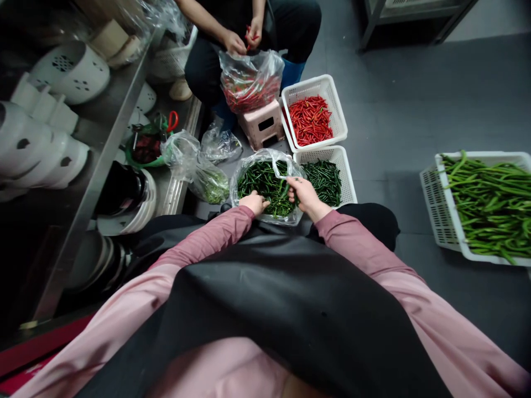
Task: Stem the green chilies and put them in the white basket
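A clear plastic bag stands open between my knees, filled with dark green chili peppers and loose green stems. My left hand is at the bag's near left side, its fingers curled down among the chilies; what they pinch is hidden. Over the bag's right side my right hand is closed, with green chili showing at its fingers. Touching the bag's right side is a white basket of green chilies. Behind it, another white basket holds red chilies.
Opposite, a person's hands work on red chilies above a plastic bag on a pink stool. Knotted-looking clear bags lie left. Shelving with white crockery borders the left. A basket of long green peppers stands right.
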The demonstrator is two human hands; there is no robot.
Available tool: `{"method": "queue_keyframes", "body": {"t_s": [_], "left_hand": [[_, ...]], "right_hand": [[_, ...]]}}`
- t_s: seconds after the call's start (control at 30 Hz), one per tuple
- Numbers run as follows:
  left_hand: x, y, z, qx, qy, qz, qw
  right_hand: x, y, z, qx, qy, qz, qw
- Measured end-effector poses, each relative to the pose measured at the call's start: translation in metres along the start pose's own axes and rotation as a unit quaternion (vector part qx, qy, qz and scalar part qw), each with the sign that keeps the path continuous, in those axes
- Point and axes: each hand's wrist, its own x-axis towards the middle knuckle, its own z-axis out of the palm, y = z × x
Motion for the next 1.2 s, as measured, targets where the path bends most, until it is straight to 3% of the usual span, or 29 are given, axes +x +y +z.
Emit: {"method": "queue_keyframes", "body": {"t_s": [0.07,0.1,0.23,0.3,0.4,0.53,0.6,0.77,0.83,0.93,1.0,1.07,1.2], "left_hand": [[0.006,0.001,0.002,0.051,0.064,0.026,0.996],[0.011,0.002,0.005,0.059,0.068,0.033,0.995],[0.030,0.009,0.018,0.035,0.018,0.041,0.998],[0.033,0.009,0.017,0.007,0.035,0.043,0.998],[0.024,0.007,0.001,-0.109,0.078,0.038,0.990],[0.002,0.013,-0.029,-0.371,0.019,0.009,0.929],[-0.005,0.017,-0.035,-0.405,0.013,0.013,0.914],[-0.009,0.019,-0.019,-0.165,0.114,0.096,0.975],[-0.005,0.018,-0.007,-0.101,0.102,0.106,0.984],[0.009,0.014,0.006,-0.087,0.072,0.053,0.992],[0.019,0.007,0.009,-0.065,0.060,0.016,0.996],[0.022,-0.003,0.009,-0.013,0.049,0.022,0.998],[-0.004,-0.023,0.009,0.063,0.018,0.135,0.989]], "right_hand": [[0.006,-0.009,-0.008,0.120,-0.028,0.107,0.987],[0.007,-0.012,-0.011,0.163,-0.043,0.137,0.976],[0.006,-0.016,-0.013,0.220,-0.081,0.183,0.955],[0.006,-0.010,-0.012,0.198,-0.102,0.173,0.959],[0.008,0.003,-0.009,0.106,-0.101,0.104,0.984],[0.009,0.015,-0.001,-0.030,-0.128,0.053,0.990],[0.006,0.013,0.003,-0.062,-0.168,0.050,0.983],[0.000,0.002,0.007,-0.007,-0.156,0.103,0.982],[0.002,0.004,0.004,0.035,-0.134,0.137,0.981],[0.008,0.014,0.000,0.037,-0.090,0.147,0.984],[0.011,0.022,-0.001,-0.013,-0.062,0.117,0.991],[0.013,0.026,-0.001,-0.121,-0.045,0.062,0.990],[0.009,0.019,-0.002,-0.375,-0.078,0.015,0.924]]}}
